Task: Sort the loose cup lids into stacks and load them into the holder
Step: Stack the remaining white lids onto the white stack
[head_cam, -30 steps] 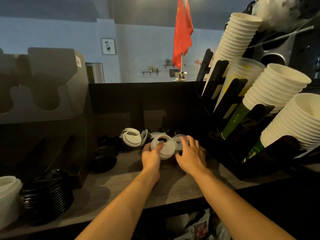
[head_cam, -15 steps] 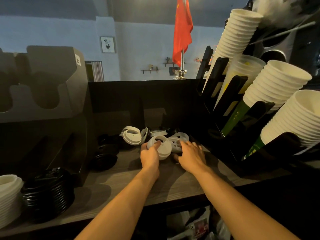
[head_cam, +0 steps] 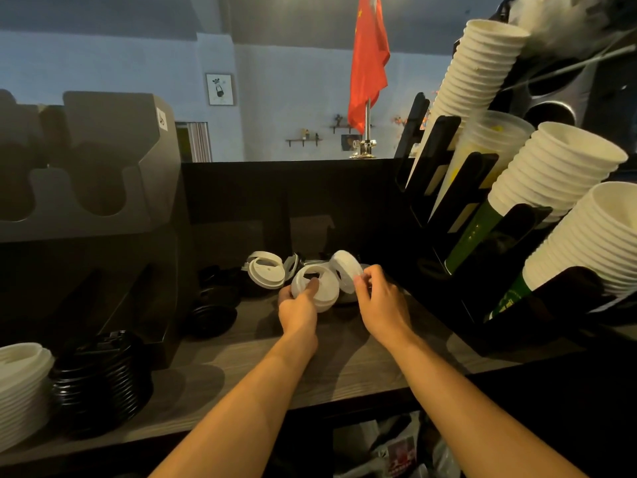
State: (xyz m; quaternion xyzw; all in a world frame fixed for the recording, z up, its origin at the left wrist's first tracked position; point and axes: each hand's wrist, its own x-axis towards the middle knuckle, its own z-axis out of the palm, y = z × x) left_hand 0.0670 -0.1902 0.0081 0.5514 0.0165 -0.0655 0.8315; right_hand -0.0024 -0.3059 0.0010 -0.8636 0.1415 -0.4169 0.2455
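The dim bench [head_cam: 241, 360] has loose lids [head_cam: 267, 273] heaped against its back wall. My left hand [head_cam: 299, 307] grips a white lid [head_cam: 315, 288], and my right hand [head_cam: 379, 300] pinches a tilted lid [head_cam: 344, 270] just beside it. I should level it and match the rims so it nests squarely, ready for the holder [head_cam: 103, 194].

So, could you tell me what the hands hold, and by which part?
Left hand grips a white lid, thumb on top, fingers underneath. Right hand pinches a second white lid by its rim.
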